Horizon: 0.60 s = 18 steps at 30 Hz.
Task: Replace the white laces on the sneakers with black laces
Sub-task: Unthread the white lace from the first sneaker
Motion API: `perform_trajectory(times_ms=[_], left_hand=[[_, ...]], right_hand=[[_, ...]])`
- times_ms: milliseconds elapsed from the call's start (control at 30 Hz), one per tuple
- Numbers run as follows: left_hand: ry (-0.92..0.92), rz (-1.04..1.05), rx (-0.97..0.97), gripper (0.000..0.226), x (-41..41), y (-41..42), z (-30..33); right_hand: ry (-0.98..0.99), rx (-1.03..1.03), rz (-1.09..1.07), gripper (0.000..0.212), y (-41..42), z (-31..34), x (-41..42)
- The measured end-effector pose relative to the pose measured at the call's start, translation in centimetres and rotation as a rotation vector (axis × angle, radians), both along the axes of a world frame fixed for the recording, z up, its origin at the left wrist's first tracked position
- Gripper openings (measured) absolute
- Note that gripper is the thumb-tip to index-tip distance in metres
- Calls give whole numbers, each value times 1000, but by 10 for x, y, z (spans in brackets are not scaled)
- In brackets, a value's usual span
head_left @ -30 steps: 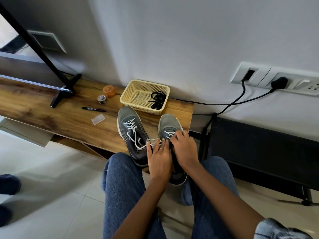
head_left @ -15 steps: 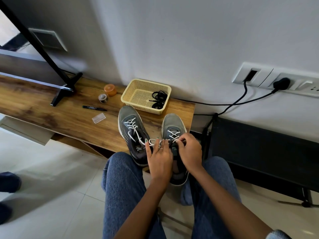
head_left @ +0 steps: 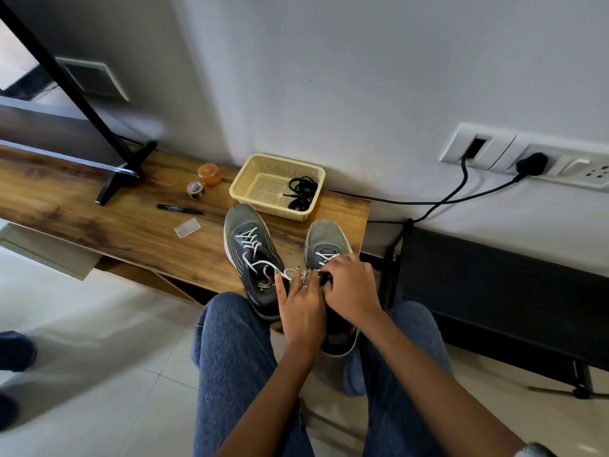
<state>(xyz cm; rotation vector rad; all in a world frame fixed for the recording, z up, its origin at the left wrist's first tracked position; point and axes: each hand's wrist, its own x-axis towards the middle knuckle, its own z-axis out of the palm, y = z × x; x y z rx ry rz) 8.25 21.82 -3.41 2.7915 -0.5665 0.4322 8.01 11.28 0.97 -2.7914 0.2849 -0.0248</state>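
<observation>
Two grey sneakers stand side by side at the near edge of a wooden bench. The left sneaker (head_left: 252, 258) shows its loosened white lace (head_left: 253, 250). Both hands work on the right sneaker (head_left: 326, 240). My left hand (head_left: 301, 303) lies over its tongue, fingers among the white lace (head_left: 328, 257). My right hand (head_left: 351, 290) has its fingers curled on the lace near the upper eyelets. Black laces (head_left: 300, 192) lie coiled in a yellow mesh basket (head_left: 250, 184) behind the shoes.
On the wooden bench (head_left: 99, 219) lie a black marker (head_left: 179, 209), a small clear plastic piece (head_left: 187, 227), a tape roll (head_left: 195, 190) and an orange lid (head_left: 209, 174). A black stand foot (head_left: 122, 173) rests at left. Cables (head_left: 438, 201) run to wall sockets at right. A black rack (head_left: 501, 291) stands beside the bench.
My right hand has drawn back toward me along the right sneaker, uncovering more of its toe-end lacing. My left hand stayed over the tongue.
</observation>
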Motion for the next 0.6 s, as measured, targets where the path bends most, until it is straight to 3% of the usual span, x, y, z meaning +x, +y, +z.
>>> perform_trajectory(times_ms=[167, 267, 367, 500, 600], left_hand=[[28, 10, 6, 40, 1, 0, 3], [23, 3, -2, 40, 1, 0, 2], [19, 6, 0, 40, 1, 0, 2], [1, 10, -2, 41, 1, 1, 4], [-6, 1, 1, 42, 1, 2, 1]], right_hand=[[-92, -127, 1, 3, 4, -9, -4], [-143, -115, -2, 18, 3, -8, -1], [-176, -156, 26, 19, 4, -8, -5], [-171, 25, -74, 13, 3, -12, -7], [-262, 276, -286, 16, 4, -17, -12]])
